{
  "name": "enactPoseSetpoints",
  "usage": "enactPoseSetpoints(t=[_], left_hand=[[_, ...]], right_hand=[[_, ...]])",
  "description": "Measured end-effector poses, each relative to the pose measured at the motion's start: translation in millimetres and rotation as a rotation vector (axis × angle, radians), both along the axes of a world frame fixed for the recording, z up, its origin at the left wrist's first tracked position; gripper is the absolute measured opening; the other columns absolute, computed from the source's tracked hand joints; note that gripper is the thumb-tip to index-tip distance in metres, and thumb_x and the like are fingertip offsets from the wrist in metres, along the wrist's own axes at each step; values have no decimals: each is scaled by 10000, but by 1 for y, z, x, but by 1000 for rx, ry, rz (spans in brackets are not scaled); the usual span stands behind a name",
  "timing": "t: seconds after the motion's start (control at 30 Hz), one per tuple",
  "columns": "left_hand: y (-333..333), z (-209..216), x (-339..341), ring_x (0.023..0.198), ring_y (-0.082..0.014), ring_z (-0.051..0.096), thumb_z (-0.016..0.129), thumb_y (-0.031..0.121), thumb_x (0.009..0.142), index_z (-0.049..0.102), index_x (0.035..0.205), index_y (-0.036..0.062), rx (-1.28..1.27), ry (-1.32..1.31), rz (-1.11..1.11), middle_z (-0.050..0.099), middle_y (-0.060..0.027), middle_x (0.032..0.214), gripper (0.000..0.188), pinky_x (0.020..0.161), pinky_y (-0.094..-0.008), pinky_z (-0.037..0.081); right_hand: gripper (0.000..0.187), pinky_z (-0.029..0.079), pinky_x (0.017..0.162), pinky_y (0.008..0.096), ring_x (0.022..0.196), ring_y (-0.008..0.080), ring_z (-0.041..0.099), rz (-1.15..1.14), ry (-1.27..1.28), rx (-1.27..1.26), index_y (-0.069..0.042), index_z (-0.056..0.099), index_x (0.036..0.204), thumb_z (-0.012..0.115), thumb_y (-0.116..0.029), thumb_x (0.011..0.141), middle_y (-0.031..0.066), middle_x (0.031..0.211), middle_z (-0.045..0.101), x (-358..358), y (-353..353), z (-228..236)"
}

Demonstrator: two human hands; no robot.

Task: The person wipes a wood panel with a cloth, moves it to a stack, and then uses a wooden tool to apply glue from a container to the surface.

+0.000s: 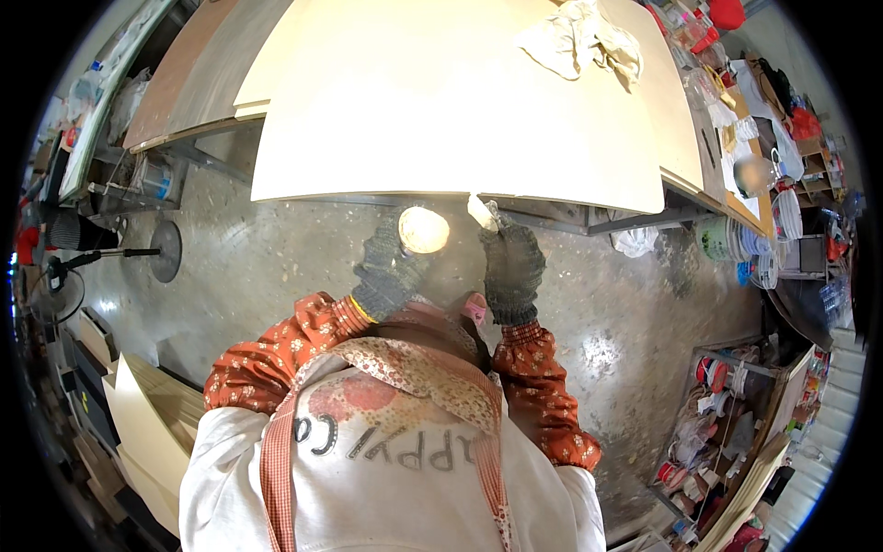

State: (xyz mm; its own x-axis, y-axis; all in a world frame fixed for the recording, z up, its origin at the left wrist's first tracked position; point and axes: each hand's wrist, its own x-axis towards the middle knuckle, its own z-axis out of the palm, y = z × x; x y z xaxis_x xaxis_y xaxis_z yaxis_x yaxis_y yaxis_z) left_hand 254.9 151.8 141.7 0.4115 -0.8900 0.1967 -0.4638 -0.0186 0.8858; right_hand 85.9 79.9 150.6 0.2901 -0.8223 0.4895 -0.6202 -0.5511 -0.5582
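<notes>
My left hand [384,271], in a dark grey knit glove, is closed round a round, cream-topped object [424,230] that may be a small tub or cup; its sides are hidden by the glove. At the near edge of a large cream board [414,120], my right hand [512,267], gloved the same way, grips a small whitish piece [481,212]. The tip of that piece meets the board's edge; its kind is too unclear to name. Both hands are just in front of the board, a short distance apart.
A crumpled beige cloth [584,41] lies on the board's far right. Beyond the right end stands a cluttered bench [754,175]. A pedestal fan [64,276] with a round base is at left. Stacked panels [147,414] lean at lower left; a loaded shelf [727,423] stands lower right.
</notes>
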Motion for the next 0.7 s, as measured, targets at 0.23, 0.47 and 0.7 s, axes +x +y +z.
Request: enactPoseSetpoints(t=[0.23, 0.47, 0.7], left_hand=[[-1, 3, -2, 924, -159, 613, 807, 161, 687, 517, 1159, 22, 75, -123, 30, 625, -94, 1032, 572, 812, -288, 511], [-2, 3, -1, 935, -165, 617, 808, 150, 685, 525, 1163, 25, 41, -78, 12, 627, -95, 1049, 570, 823, -299, 512], [-4, 7, -5, 925, -168, 620, 817, 165, 677, 524, 1145, 25, 39, -224, 12, 627, -109, 1042, 570, 811, -304, 518]], right_hand=[[287, 502, 663, 391, 738, 296, 618, -11, -73, 167, -48, 647, 988, 657, -279, 818, 138, 847, 642, 2, 0, 3], [337, 503, 643, 378, 687, 268, 604, -306, -142, 350, -38, 651, 963, 626, -349, 837, 120, 782, 619, 7, 1, 3], [284, 511, 659, 403, 878, 280, 613, -131, 162, 409, -61, 580, 1103, 507, -272, 928, 166, 1041, 606, -19, -2, 0]])
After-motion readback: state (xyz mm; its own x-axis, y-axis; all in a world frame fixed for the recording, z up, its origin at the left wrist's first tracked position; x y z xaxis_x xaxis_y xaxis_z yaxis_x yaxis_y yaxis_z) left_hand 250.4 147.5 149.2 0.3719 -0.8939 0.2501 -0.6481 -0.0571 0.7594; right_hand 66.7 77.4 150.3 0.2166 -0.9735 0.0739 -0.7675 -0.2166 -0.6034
